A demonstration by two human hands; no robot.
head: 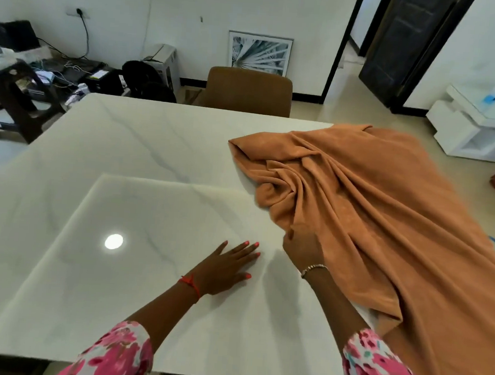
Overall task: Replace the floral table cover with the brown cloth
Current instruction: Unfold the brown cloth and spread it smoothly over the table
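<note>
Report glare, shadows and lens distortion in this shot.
Head view: a round lamp glare sits on the glossy table. Head view: soft shadows lie beside the left hand and under the right hand, which grips the cloth. Head view: the wide-angle lens bows the doorframe and the table edges.

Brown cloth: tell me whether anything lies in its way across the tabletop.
Only the left hand, resting flat on the table just beside the near edge of the brown cloth, which the right hand pinches. Elsewhere nothing visible lies in the way.
</note>
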